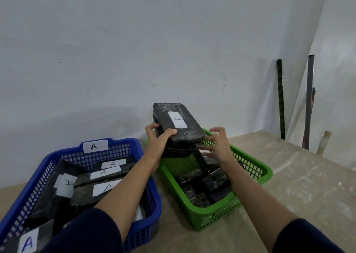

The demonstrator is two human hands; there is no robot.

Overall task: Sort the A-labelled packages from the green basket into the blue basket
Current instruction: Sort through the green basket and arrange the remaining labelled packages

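Note:
My left hand (158, 139) grips a stack of black wrapped packages raised above the far end of the green basket (250, 177). The top package (178, 122) carries a white label marked B. My right hand (218, 144) hovers beside the stack's right edge with fingers spread and loosely curled, holding nothing. More black packages (204, 185) lie inside the green basket, their labels hidden. The blue basket (152, 210) on the left bears an A tag (95, 146) and holds several black packages with A labels (105, 188).
Both baskets stand on a beige plastic-covered table (289, 185) against a white wall. Dark poles (280, 98) and a stick lean in the right corner beyond the table's far edge.

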